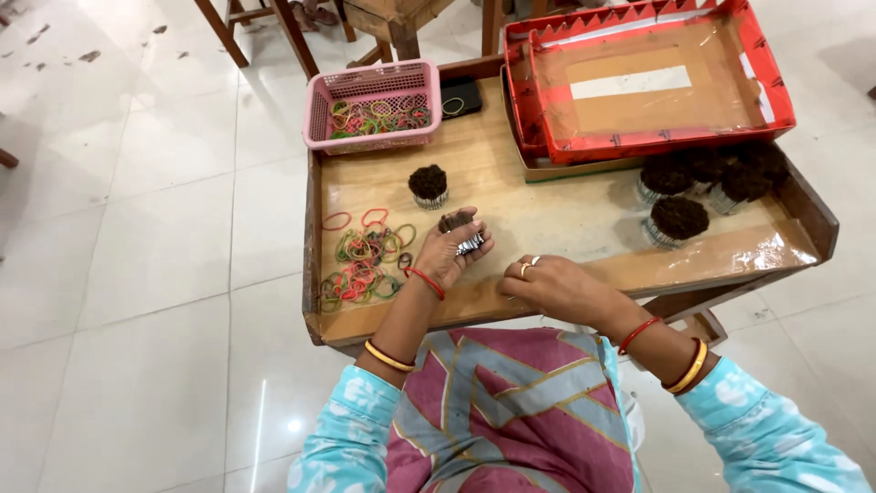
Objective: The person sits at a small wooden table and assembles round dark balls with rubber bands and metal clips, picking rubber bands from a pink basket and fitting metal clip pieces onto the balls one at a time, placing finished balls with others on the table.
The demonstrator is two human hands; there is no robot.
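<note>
The small dark bundle (459,232) with a silvery base is in my left hand (449,256), held up above the front part of the wooden tray table (566,228). My fingers are closed around it, and its long axis runs from the silvery end near my palm to the dark end pointing away from me, a little tilted. My right hand (557,288) is to the right of the bundle and nearer to me, resting on the front edge of the table with the fingers curled; I cannot tell if it pinches something. So the left hand is the one on the bundle, the right is near but apart.

Left of the bundle lies a heap of coloured rubber bands (360,265). Behind it one finished dark bundle (428,185) stands upright. Further behind is a pink basket (372,103) with more bands. Far to the right are several dark bundles (698,187), and behind them a red cardboard tray (648,82).
</note>
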